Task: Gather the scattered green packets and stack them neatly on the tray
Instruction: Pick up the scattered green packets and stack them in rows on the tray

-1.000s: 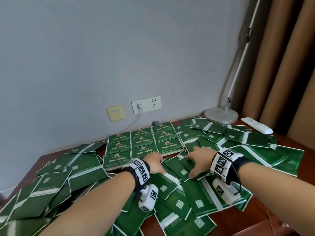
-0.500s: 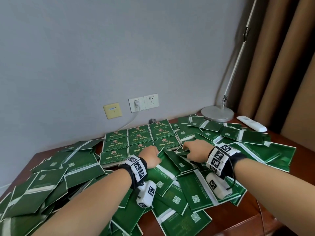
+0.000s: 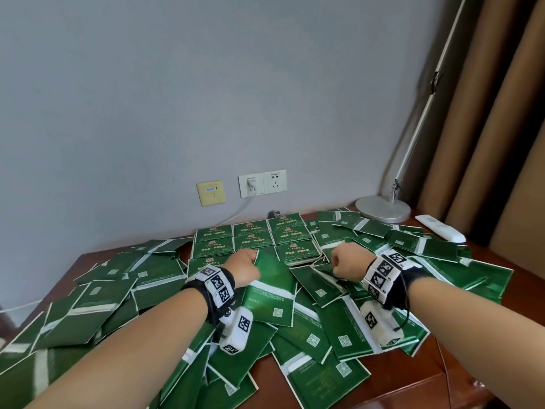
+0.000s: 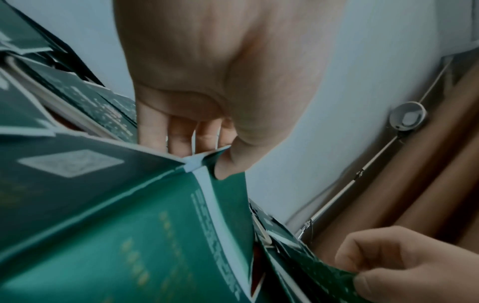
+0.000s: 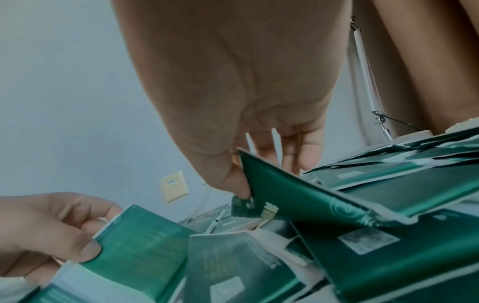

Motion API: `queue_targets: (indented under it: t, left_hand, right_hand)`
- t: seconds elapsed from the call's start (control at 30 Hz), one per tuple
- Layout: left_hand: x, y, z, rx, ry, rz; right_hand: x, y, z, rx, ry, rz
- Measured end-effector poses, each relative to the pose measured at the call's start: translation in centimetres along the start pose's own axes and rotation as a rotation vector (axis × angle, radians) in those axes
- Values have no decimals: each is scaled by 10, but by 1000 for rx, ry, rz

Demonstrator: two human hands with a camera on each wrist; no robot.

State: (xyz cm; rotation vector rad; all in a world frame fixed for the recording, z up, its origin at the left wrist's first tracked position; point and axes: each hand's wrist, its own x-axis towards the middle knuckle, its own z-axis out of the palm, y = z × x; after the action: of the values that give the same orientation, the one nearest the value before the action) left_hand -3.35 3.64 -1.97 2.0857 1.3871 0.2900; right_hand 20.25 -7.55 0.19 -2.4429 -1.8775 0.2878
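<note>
While loose green packets (image 3: 88, 293) lie scattered and overlapping across most of the brown desk (image 3: 383, 391), both hands work just in front of the tray (image 3: 298, 262), which sits toward 12 o'clock near the wall; the tray carries a neat grid of printed green packets (image 3: 250, 240), 3 across, with only a pale strip of its edge showing below them; the left hand (image 3: 243, 268) pinches the top edge of 1 green packet (image 3: 272, 290) between thumb and curled fingers, lifting that end so the packet tilts up off the pile, its white band and square code facing the camera; the left wrist view shows the thumb (image 4: 233, 162) pressed on the packet's corner with the fingers behind it; the right hand (image 3: 351, 265), at 3 o'clock of the left and a little apart from it, is curled and pinches the corner of another green packet (image 5: 298, 196), its thumb (image 5: 230, 180) on the front face and the fingers behind, raising that corner above the heap; a lamp base (image 3: 382, 208) stands at 1 o'clock by the curtain (image 3: 486, 143), a white remote (image 3: 441, 228) lies just to its right, and 2 wall sockets (image 3: 262, 183) and a yellow plate (image 3: 211, 192) sit on the wall above the tray.
</note>
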Motion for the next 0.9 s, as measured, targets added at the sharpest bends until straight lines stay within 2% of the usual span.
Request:
queue_targets:
  t: [0.17, 0.27, 0.4, 0.5, 0.7, 0.77, 0.9]
  left_hand:
    - [-10, -6, -13, 18, 83, -4]
    - [4, -24, -19, -26, 106, 21]
    - [-14, -19, -27, 9, 128, 67]
    - [-25, -14, -26, 68, 80, 129]
    - [-32, -7, -18, 239, -211, 195]
    - [-31, -3, -16, 259, -216, 204]
    - [-18, 1, -5, 264, -170, 216]
  right_hand:
    - [0, -18, -9, 183, 58, -13]
    - [0, -25, -13, 321, 76, -32]
    - [-1, -28, -13, 466, 24, 0]
    - [-3, -22, -11, 540, -10, 55]
    - [-20, -7, -11, 565, -161, 196]
    - [-22, 1, -8, 474, -181, 202]
    - [-16, 12, -6, 288, -111, 122]
